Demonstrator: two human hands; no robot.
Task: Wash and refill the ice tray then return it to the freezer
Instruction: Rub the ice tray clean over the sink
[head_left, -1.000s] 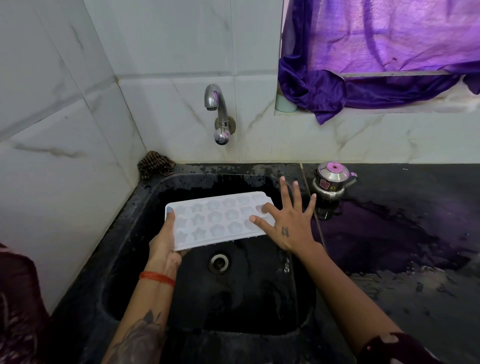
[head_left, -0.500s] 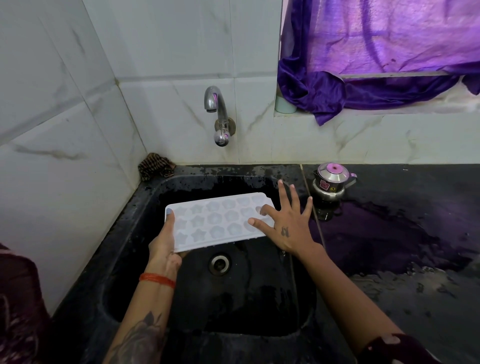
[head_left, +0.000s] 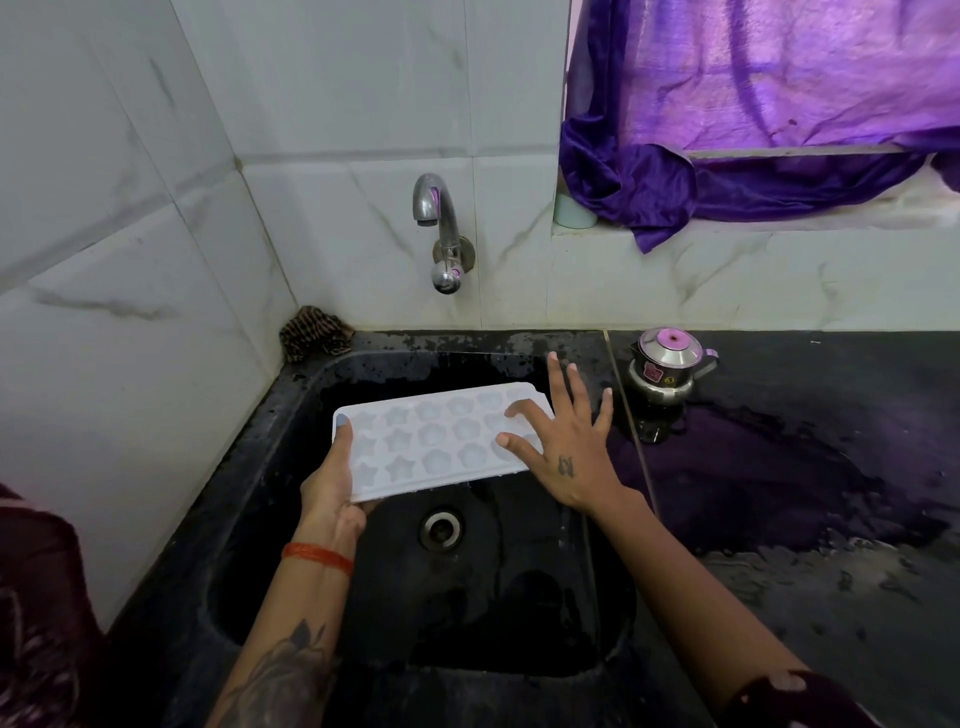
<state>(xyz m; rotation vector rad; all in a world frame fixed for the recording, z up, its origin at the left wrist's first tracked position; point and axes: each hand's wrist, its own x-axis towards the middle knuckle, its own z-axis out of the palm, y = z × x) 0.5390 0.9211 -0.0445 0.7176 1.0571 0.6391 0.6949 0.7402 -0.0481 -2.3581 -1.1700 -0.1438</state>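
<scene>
Over the black sink (head_left: 249, 519), a white ice tray (head_left: 431, 441) with star- and flower-shaped moulds is held roughly level above the basin, its long side running left to right and its cavities facing up. The left hand (head_left: 332, 483) grasps the tray's left end, thumb laid along the top edge and the other fingers hidden beneath. The right hand (head_left: 566, 452) lies released on the tray's right end, fingers straight and spread, with the thumb and forefinger resting on the moulds and the remaining fingers reaching past the tray's edge. A red thread bracelet (head_left: 318, 556) circles the left wrist.

Below the tray, the round metal drain (head_left: 440, 529) sits in the sink floor. A chrome tap (head_left: 441, 228) juts from the marble-tiled wall above the sink; no water stream shows. A brown patterned cloth (head_left: 311, 332) is tucked in the sink's back left corner. To the right, on the wet black tabletop (head_left: 831, 467), stands a small steel kettle (head_left: 667, 371) with a pink-topped lid, near the sink's edge. A purple curtain (head_left: 753, 130) drapes over the window ledge, beside a pale cup (head_left: 571, 213).
</scene>
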